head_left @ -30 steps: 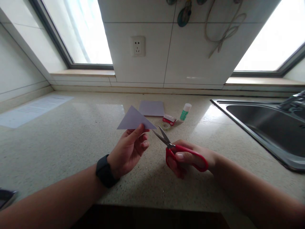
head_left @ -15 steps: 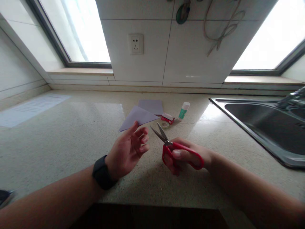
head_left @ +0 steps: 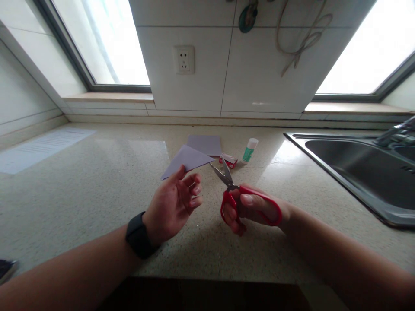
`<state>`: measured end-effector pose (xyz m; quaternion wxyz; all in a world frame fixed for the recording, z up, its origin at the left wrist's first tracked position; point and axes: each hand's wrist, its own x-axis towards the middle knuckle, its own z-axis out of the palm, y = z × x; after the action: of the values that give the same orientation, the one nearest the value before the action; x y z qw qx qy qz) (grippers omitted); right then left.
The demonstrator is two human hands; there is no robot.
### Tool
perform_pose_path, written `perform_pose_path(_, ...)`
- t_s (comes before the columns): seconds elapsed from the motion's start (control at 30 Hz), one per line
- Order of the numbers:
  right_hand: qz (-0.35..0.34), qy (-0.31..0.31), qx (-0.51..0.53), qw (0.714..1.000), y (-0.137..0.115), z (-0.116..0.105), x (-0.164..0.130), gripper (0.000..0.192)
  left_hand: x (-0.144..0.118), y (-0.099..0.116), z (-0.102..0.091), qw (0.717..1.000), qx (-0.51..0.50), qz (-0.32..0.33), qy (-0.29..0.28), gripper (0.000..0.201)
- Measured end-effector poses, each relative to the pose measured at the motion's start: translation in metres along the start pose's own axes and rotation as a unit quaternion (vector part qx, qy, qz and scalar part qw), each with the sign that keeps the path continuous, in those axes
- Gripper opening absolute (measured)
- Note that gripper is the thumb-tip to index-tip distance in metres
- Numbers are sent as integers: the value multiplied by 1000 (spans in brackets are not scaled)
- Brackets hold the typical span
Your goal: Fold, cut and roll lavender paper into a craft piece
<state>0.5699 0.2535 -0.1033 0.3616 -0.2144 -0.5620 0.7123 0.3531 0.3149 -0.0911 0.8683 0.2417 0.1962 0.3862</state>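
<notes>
Between the thumb and fingers of my left hand (head_left: 173, 201) is a folded triangle of pale lilac paper (head_left: 186, 158), its pointed corner facing right. My right hand (head_left: 251, 209) grips a pair of red-handled scissors (head_left: 231, 188), thumb in one loop and fingers in the other. The blades are spread apart and point up and left, with one tip close to the paper's right corner. Beyond the blades sits a small red and white box (head_left: 228, 161). A roll of clear tape beside it is mostly hidden behind the blades.
A stack of lilac paper (head_left: 205, 145) lies behind the folded piece. A glue stick (head_left: 250, 150) stands to the right of the box. The steel sink (head_left: 324, 179) is at the right, and a printed sheet (head_left: 45, 147) lies at the far left of the countertop (head_left: 106, 194).
The scissors in my right hand have moved up and slightly right, and their blades have spread wider. My left hand and the folded paper have hardly moved.
</notes>
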Motion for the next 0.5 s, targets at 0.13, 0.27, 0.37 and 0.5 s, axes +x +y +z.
perform_pose_path(0.13,3,1,15,1000,2,-3,-1,48,2,0,-2,999,28,23,12,23)
perform_pose_path(0.27,11,-6,17,1000,3,-6,-2,50,5,-1,-5,996,61,56,22,23)
perform_pose_path(0.37,15,-3,17,1000,2,-6,-3,51,6,-1,-8,992,93,81,30,21)
perform_pose_path(0.5,29,4,0,1000,0,-6,-4,50,5,-2,-10,986,125,100,37,19)
